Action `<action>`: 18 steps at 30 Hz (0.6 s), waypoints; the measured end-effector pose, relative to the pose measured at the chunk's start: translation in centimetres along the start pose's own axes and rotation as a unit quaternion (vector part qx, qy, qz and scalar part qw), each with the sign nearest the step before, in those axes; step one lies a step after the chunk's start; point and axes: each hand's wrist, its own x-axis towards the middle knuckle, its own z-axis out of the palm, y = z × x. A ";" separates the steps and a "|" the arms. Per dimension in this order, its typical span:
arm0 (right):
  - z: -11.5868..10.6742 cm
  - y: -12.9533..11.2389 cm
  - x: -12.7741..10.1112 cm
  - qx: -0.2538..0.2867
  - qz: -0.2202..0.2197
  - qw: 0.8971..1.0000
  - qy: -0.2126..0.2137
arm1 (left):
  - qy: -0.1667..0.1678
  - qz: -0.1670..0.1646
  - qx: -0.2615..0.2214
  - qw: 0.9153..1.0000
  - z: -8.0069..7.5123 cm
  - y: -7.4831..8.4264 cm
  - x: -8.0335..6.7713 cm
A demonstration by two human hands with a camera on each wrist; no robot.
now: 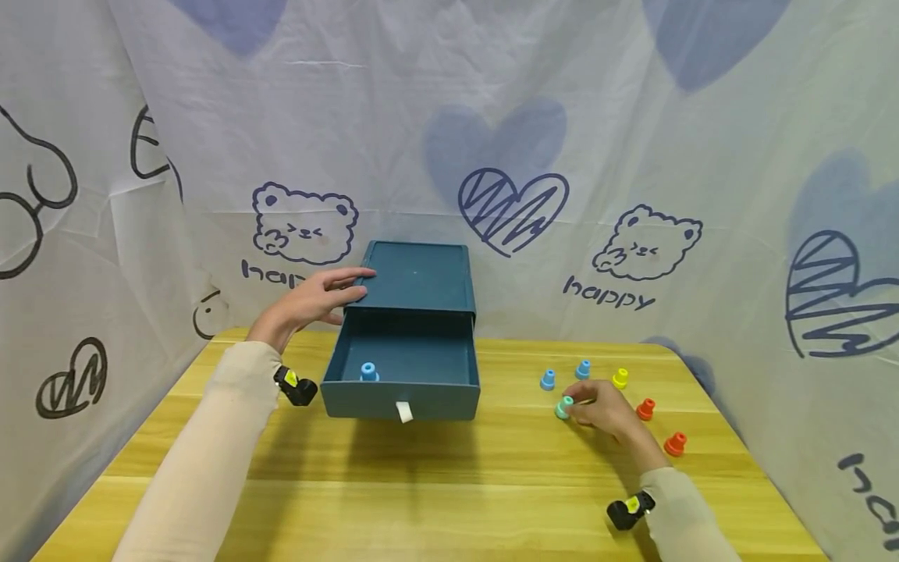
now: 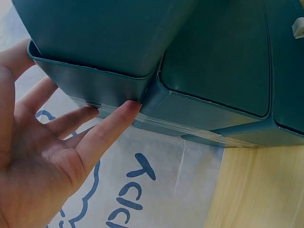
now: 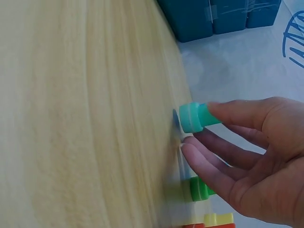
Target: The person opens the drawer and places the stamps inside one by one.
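As the mint peg (image 3: pixel 191 118) seems light and stiff, the right hand (image 1: pixel 601 406) pinches its narrow end (left hand (image 1: pixel 312 298) spread, touching cabinet (image 1: pixel 424 275)).

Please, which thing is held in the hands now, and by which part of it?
The right hand pinches the small mint-green peg by its narrower end. The left hand holds nothing; it only touches the teal drawer unit.

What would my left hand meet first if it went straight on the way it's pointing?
The teal drawer unit; your left hand points at and apparently touches it, though depth is unclear.
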 end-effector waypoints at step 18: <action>-0.3 -1.9 -0.8 0.039 -0.064 0.997 -0.024 | -0.005 0.004 -0.004 1.000 0.0 0.0 -0.1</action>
